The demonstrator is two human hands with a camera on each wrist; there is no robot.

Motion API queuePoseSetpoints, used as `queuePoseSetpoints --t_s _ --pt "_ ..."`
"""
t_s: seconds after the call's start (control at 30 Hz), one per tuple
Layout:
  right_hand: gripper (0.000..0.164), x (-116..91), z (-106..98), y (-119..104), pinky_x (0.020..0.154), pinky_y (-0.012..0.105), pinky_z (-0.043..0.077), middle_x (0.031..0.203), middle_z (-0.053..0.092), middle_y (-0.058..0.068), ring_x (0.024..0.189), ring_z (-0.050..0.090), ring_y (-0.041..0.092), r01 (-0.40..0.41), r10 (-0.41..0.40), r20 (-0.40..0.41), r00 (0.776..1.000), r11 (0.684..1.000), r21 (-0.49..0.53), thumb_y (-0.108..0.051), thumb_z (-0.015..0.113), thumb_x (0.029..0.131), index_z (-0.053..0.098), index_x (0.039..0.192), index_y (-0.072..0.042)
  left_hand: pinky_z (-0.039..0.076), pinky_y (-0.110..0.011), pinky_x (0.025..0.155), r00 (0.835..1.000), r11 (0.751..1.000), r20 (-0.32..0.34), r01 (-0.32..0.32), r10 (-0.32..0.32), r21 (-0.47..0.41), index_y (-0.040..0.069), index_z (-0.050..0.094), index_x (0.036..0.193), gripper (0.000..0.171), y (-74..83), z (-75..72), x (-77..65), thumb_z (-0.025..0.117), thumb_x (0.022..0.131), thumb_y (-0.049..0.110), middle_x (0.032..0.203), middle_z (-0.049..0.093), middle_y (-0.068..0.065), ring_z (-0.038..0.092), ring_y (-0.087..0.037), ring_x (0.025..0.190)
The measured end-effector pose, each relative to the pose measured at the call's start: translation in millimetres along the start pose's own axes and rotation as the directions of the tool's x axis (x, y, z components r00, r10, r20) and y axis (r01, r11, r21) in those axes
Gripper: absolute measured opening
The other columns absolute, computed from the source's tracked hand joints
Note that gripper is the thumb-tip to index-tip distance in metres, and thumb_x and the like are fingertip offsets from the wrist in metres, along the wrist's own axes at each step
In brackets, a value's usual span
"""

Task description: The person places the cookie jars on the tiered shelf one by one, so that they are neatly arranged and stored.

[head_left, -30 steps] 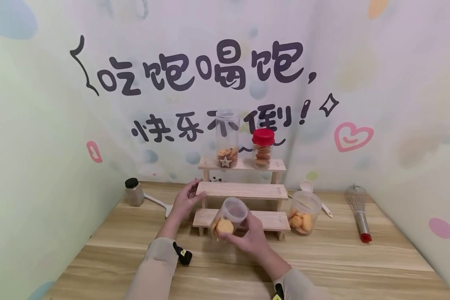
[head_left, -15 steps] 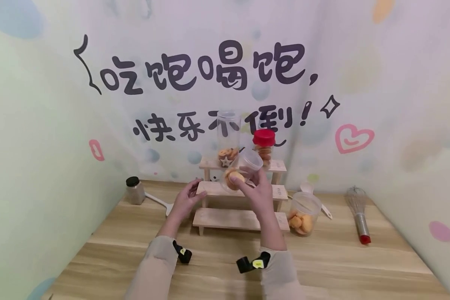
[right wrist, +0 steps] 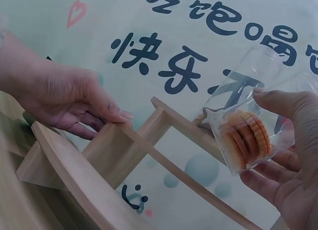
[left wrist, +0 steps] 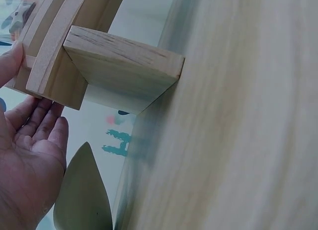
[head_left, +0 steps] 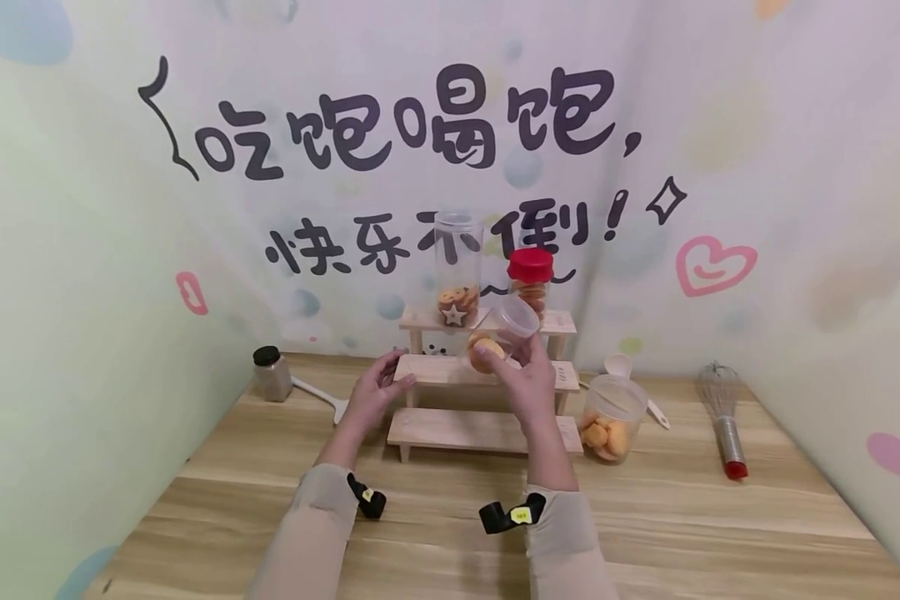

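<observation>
A three-tier wooden stand (head_left: 457,427) stands on the table against the wall. My left hand (head_left: 376,390) holds the left end of its middle shelf; in the left wrist view the thumb lies against the shelf edge and the fingers (left wrist: 43,118) reach underneath. Tilted above the middle shelf, a clear plastic jar (head_left: 512,319) is gripped in my right hand (head_left: 532,385). Several round cookies (right wrist: 246,140) sit stacked at its bottom, plain in the right wrist view. On the top shelf are a tall clear cookie jar (head_left: 457,254) and a red-lidded cookie jar (head_left: 531,267).
Right of the stand, a wide clear jar (head_left: 615,402) of cookies stands on the table, a white spoon (head_left: 618,365) behind it. A whisk (head_left: 726,421) lies farther right. At the left are a black-lidded jar (head_left: 272,379) and a white utensil (head_left: 318,396).
My right hand has lifted the cookie jar from in front of the bottom shelf up over the middle shelf, then slightly right. My left hand keeps its place on the stand.
</observation>
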State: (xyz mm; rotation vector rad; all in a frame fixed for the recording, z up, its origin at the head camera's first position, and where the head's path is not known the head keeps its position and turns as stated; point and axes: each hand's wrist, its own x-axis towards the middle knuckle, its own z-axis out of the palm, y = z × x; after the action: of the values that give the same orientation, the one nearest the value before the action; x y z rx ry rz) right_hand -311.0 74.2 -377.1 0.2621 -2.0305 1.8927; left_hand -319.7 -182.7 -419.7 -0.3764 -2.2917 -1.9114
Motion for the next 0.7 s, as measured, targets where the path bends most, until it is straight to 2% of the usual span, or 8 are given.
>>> queuePoseSetpoints --t_s 0.2,0.37,0.7 --pt "0.072 -2.8 5.4 8.0 0.102 0.047 0.051 0.133 0.063 0.003 0.125 0.057 0.02 -0.042 0.043 0.032 0.999 0.998 -0.041 -0.049 0.085 0.078 0.052 0.137 -0.026 0.029 -0.037 0.12 1.0 0.999 0.004 0.018 -0.018 -0.028 -0.005 0.038 0.151 0.067 -1.8 -0.7 -0.2 0.071 0.095 0.013 0.156 0.037 -0.023 0.033 -0.032 0.146" --pt "0.07 -1.8 12.0 21.0 0.107 0.044 0.048 0.135 0.062 0.009 0.126 0.057 0.021 0.0 0.0 0.06 0.998 1.0 -0.006 -0.044 0.084 0.081 0.051 0.137 -0.02 0.028 -0.038 0.121 1.0 0.999 0.004 0.009 -0.008 -0.035 -0.006 0.038 0.15 0.067 -0.1 0.3 0.4 0.071 0.095 0.012 0.157 0.034 -0.023 0.032 -0.032 0.147" --pt "0.07 -2.0 18.2 27.7 0.106 0.043 0.049 0.133 0.061 0.007 0.125 0.056 0.021 0.038 -0.037 0.06 0.998 0.999 -0.011 -0.041 0.083 0.083 0.048 0.14 -0.024 0.031 -0.039 0.12 1.0 1.0 -0.009 -0.004 0.004 -0.015 -0.006 0.041 0.149 0.063 3.9 1.6 -0.3 0.07 0.095 0.011 0.154 0.039 -0.025 0.036 -0.034 0.144"
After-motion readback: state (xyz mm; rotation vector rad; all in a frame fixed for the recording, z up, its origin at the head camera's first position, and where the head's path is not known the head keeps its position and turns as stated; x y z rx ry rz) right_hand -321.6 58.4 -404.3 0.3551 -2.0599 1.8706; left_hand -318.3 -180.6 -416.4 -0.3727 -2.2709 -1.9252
